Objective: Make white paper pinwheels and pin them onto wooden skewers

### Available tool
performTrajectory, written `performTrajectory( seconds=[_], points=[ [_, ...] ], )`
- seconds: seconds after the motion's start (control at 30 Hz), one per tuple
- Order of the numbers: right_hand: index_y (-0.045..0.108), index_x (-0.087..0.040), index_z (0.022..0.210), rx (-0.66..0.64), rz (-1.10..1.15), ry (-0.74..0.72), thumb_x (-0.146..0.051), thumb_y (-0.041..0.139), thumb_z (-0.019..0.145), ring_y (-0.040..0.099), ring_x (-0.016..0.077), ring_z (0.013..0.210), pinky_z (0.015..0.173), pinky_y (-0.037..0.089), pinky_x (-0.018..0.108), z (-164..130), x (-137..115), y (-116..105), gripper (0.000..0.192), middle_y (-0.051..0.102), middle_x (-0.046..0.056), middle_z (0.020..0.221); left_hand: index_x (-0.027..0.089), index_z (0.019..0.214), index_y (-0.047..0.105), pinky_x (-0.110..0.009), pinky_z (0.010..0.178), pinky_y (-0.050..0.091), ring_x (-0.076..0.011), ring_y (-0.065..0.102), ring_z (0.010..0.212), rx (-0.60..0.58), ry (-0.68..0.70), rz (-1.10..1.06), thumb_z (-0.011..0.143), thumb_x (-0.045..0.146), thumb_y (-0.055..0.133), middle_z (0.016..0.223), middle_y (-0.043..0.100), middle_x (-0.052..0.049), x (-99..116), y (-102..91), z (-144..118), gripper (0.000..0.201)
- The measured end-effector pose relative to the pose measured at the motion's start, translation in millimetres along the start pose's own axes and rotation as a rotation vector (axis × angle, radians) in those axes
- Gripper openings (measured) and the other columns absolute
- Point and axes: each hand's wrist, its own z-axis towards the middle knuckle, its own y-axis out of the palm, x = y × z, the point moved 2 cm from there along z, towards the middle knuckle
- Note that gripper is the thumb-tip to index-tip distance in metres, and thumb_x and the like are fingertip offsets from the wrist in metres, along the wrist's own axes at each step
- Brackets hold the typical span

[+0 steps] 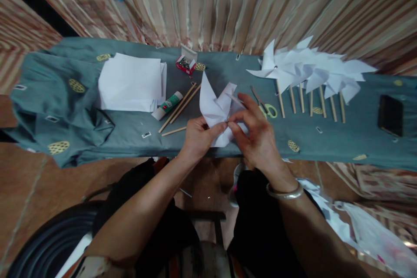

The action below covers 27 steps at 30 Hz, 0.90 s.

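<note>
The person has a half-folded white paper pinwheel (216,108) right in the middle of things, held just above the near edge of the cloth-covered table (228,74). Both hands meet at its center: the left hand (199,135) comes in from the lower left with thumb and fingers pinched closed on the folded paper, and the right hand (256,132) comes in from the lower right, fingertips also pinched tight at the same spot. There might be a small pin between the fingertips, but it's too tiny to tell for sure. The paper's points stick up and away from the hands, toward the far side of the table.

Room-wise it's kinda tight. Just left of the paper lie a few wooden sticks (180,106) at an angle, with a glue stick (167,105) beside them and a stack of white paper (130,81) further left. A small red box of pins (186,63) sits open behind the sticks. Just right of the right hand are scissors (265,103) with green handles, almost touching the knuckles. Past those, a row of finished pinwheels (309,71) on sticks takes up the right side, and a dark phone (390,115) lies well apart near the right end. The table's near edge runs right under the wrists, and a striped curtain (228,4) closes off the back.
</note>
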Motion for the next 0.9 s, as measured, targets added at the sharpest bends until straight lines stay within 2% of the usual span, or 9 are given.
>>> performTrajectory(
  seconds=[0.23,0.47,0.67,0.9],
  points=[
    [0.061,-0.022,0.092,-0.034,0.038,-0.021,-0.038,0.052,0.095,0.044,0.0301,0.139,0.112,0.04,0.052,1.5,4.1,-0.2,0.019,0.048,0.012,0.148,0.013,0.072,0.076,-0.025,0.059,0.047,-0.0137,0.06,0.06,-0.034,0.061,0.107,0.059,0.025,0.08,0.068,0.072,-0.001,-0.8,-1.8,2.9,0.018],
    [0.06,-0.022,0.091,-0.062,0.079,-0.008,-0.039,0.052,0.095,0.041,0.028,0.141,0.112,0.039,0.048,1.8,5.2,-3.1,0.02,0.051,0.013,0.145,0.013,0.074,0.076,-0.026,0.061,0.047,-0.0155,0.061,0.063,-0.045,0.064,0.14,0.059,0.028,0.08,0.07,0.072,-0.002,-2.2,-2.9,2.7,0.022],
    [0.06,-0.023,0.091,-0.052,0.082,0.007,-0.038,0.052,0.094,0.042,0.0288,0.141,0.112,0.04,0.05,2.6,4.4,-3.1,0.018,0.051,0.012,0.145,0.013,0.078,0.076,-0.027,0.064,0.049,-0.0161,0.063,0.065,-0.068,0.066,0.127,0.059,0.03,0.081,0.073,0.073,-0.002,1.1,-1.0,-0.2,0.026],
    [0.061,-0.025,0.091,-0.052,0.087,0.007,-0.035,0.056,0.093,0.041,0.0267,0.142,0.111,0.042,0.049,1.2,-1.1,-3.0,0.011,0.056,0.008,0.14,0.014,0.071,0.076,-0.026,0.061,0.048,-0.0169,0.063,0.064,-0.013,0.089,0.184,0.06,0.026,0.078,0.069,0.072,-0.001,2.0,0.0,0.4,0.016]
  ],
)
